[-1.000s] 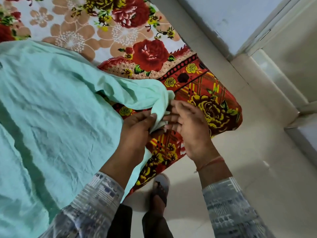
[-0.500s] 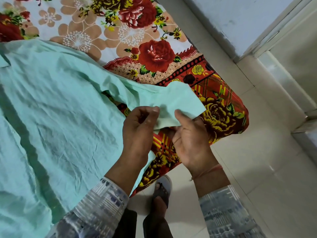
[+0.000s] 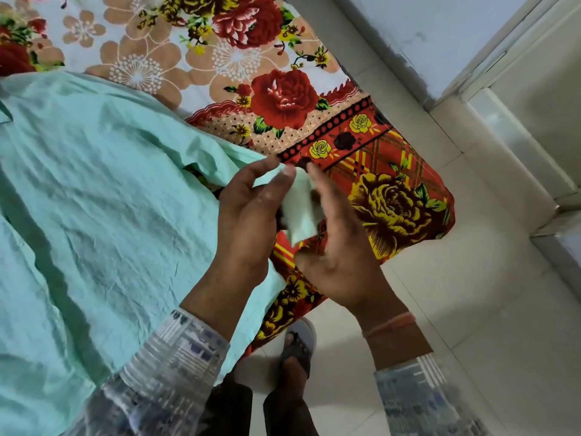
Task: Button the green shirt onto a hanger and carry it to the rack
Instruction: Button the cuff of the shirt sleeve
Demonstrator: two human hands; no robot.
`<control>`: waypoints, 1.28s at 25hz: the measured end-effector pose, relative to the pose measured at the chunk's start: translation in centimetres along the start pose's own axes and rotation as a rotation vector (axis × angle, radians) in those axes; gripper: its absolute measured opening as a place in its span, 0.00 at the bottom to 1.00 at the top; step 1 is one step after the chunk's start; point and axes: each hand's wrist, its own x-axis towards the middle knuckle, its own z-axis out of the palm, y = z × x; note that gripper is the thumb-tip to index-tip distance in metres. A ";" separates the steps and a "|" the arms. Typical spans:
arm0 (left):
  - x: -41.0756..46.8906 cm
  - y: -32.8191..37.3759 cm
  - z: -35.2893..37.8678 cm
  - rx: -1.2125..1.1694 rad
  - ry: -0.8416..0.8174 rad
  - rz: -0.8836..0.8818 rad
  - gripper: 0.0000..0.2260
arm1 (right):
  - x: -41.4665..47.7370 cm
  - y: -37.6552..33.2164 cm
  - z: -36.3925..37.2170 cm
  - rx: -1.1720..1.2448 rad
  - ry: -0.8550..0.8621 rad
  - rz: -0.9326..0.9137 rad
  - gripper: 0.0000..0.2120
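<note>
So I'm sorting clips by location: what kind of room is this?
Most likely a bedroom at home. A floral bedsheet covers what looks like a bed, with a green shirt spread on it, beside a pale tiled floor and a plain wall.

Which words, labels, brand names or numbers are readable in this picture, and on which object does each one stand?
None can be read.
green shirt: no label or tag shows, nor on the end held by the left hand and the right hand.
bedsheet: flower pattern only, no text.
patterned sleeves: blurred marks, unreadable.
sandal: no visible brand.
</note>
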 end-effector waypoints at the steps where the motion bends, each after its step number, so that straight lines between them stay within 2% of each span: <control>1: -0.1 0.4 0.2 0.006 -0.049 0.017 0.10 | 0.0 -0.2 0.5 0.054 -0.027 0.043 0.42; 3: 0.0 0.4 0.2 0.052 -0.011 0.121 0.12 | 0.3 -1.1 1.0 0.325 0.146 0.256 0.26; 4: 0.1 0.0 -0.3 0.077 0.065 0.182 0.11 | 0.7 -1.4 0.8 0.567 0.274 0.387 0.19; 5: 0.3 -0.5 -1.0 0.119 0.147 0.228 0.08 | 1.0 -1.4 0.6 0.827 0.385 0.537 0.15; 6: 0.4 -1.3 -1.8 0.187 0.199 0.238 0.07 | 1.2 -1.0 0.3 0.973 0.474 0.667 0.14; 7: 0.3 -2.0 -2.5 0.296 0.208 0.216 0.11 | 1.2 -0.1 0.3 0.980 0.520 0.772 0.13; 8: 0.2 -2.9 -3.2 0.416 0.185 0.160 0.18 | 0.9 1.0 0.5 0.853 0.525 0.846 0.12; 9: 0.0 -3.9 -3.7 0.531 0.145 0.096 0.23 | 0.3 2.1 0.8 0.628 0.496 0.854 0.12; 11: -0.5 -5.2 -3.6 0.686 0.034 0.007 0.29 | -1.5 3.6 1.3 0.116 0.388 0.715 0.20; 13: -0.7 -6.5 -3.4 0.817 -0.002 0.048 0.31 | -2.2 4.0 1.3 -0.179 0.373 0.498 0.25; 16: -0.7 -7.4 -3.9 1.018 0.060 0.210 0.32 | -2.0 3.2 1.0 -0.252 0.459 0.225 0.14; 18: -0.4 -7.3 -4.6 1.020 0.090 0.152 0.35 | -2.1 3.1 1.1 -0.226 0.462 0.160 0.11; 21: 0.4 -7.0 -4.5 0.995 0.066 0.045 0.38 | -2.2 3.1 1.1 -0.312 0.384 0.084 0.13; 24: 0.4 -6.0 -5.1 0.825 0.078 -0.023 0.32 | -1.7 1.8 2.4 -0.385 0.231 -0.054 0.15; 28: 0.3 -5.0 -5.3 0.139 0.047 -0.288 0.23 | -1.2 1.0 2.6 -0.365 0.153 0.006 0.14; 29: 0.2 -4.7 -5.5 0.068 0.026 -0.305 0.20 | -1.2 0.8 2.4 -0.364 0.145 0.019 0.14; 32: -0.7 -4.6 -6.2 0.090 0.031 -0.252 0.15 | -0.7 0.1 2.3 -0.400 0.044 -0.064 0.16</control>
